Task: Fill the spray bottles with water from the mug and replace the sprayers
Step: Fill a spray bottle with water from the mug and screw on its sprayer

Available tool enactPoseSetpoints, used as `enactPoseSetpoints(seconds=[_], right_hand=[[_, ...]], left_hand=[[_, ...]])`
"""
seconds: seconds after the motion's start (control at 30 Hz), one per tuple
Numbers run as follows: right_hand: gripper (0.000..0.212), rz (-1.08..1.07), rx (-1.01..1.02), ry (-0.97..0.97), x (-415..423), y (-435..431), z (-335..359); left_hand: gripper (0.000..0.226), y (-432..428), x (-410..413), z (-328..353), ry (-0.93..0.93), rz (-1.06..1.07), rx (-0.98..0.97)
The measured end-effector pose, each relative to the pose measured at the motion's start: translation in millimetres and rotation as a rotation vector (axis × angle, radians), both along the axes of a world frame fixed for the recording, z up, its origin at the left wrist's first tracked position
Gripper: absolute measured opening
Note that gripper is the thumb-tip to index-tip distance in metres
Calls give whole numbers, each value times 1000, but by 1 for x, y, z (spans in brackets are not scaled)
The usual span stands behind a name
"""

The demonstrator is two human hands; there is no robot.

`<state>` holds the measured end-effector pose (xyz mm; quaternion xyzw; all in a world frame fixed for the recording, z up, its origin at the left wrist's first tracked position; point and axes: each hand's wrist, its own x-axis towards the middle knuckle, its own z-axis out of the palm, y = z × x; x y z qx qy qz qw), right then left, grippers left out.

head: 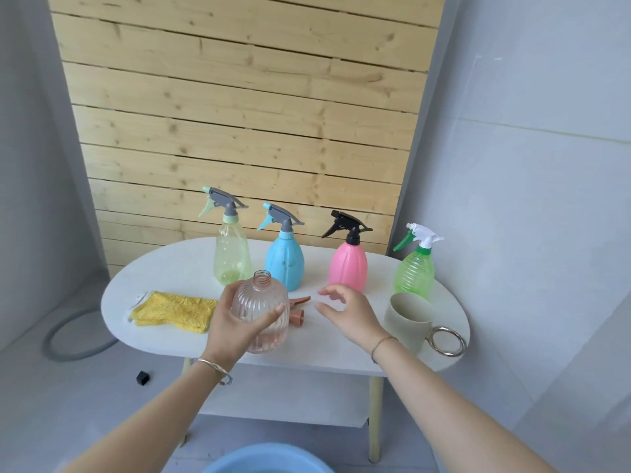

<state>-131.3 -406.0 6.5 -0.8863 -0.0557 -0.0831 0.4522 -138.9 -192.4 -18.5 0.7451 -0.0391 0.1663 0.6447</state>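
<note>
The left hand (235, 322) is gripping the clear pink bottle (261, 302), fingers and thumb wrapping round its ribbed belly and holding it upright at the near edge of the surface (170, 268). Its neck is standing open. Its sprayer (298, 307) is lying on the surface just behind it. The right hand (345, 312) is hovering with fingers loosely spread and holding nothing, between the bottle and the mug (406, 319), which is sitting to the right with its ring handle pointing toward the person.

The neck is narrow and the mug's mouth is wide, so a fast or badly aimed pour is likely to send water down the outside of the bottle and over the left hand. A wet ribbed bottle may slip in that grip. The bottle is also hanging near the surface's edge, so a slip could drop it toward the blue basin (269, 460) below. Reaching for the mug, the right hand could nudge the loose sprayer or the green bottle (415, 271) standing right behind the mug. The yellow cloth (174, 310) is lying to the left for spills.
</note>
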Motion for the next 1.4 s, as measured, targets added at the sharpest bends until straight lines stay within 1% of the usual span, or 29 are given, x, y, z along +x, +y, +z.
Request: enactPoseSetpoints(seconds=[0.07,0.13,0.2,0.3,0.37,0.4,0.5,0.57,0.63,0.67,0.77,0.83,0.93,1.07,1.2,1.4], right_hand=[[33,-5,-53,65,14,13,-11],[38,7,-62,108,22,24,-18],[36,35,-78,151,28,31,-26],[25,55,-209,176,38,39,-39],[26,43,-253,144,43,40,-47],[25,26,-230,109,44,38,-49],[8,-84,12,42,45,36,-37],[2,-143,178,-14,48,32,-24],[5,-101,355,-28,49,32,-3],[5,-69,479,-28,48,32,9],[22,-19,796,-51,44,34,48],[21,34,937,-87,42,37,71],[19,111,1136,-79,35,42,102],[13,151,1317,-46,28,51,122],[10,168,1441,-31,26,59,126],[9,180,1562,1,35,69,118]], left_hand=[[91,7,5,-6,3,-3,11],[90,12,8,-11,9,-12,10],[88,13,10,-16,6,-18,9],[84,16,14,-24,1,-20,-7],[83,17,16,-28,-3,-29,-6],[83,17,16,-28,-8,-36,2],[82,14,17,-29,-13,-55,13],[83,11,16,-28,-16,-67,13],[84,6,15,-27,-9,-90,10],[83,4,15,-26,-5,-101,4],[81,-3,16,-27,18,-130,-5],[84,-6,18,-29,42,-148,9],[88,-9,20,-28,64,-165,57],[90,-13,20,-27,70,-167,92],[89,-13,18,-24,88,-171,96],[90,-12,20,-24,128,-181,100]])
